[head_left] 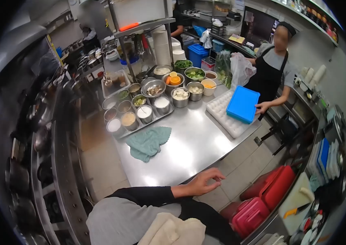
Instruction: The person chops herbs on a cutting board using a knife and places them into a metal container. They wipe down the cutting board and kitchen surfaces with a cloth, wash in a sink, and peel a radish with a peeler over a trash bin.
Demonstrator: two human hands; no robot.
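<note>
My left hand (201, 181) is held out past the near edge of the steel table (177, 151), fingers loosely curled and apart, with nothing in it. My right hand is out of view. A crumpled green cloth (148, 143) lies on the table, away from my left hand. Across the table, a co-worker in a black apron (271, 69) has one hand on a container with a blue lid (243, 102), above a white egg tray (222, 110). A clear plastic bag (241, 69) is by that person's other arm.
A tray (156, 116) bears several metal tubs of ingredients and powders. Bowls of greens (195, 74) and orange pieces (174, 80) stand behind. Red containers (250, 216) are low at right, near a cutting board (297, 200) with a yellow-handled knife (295, 210). Stoves (50, 196) line the left.
</note>
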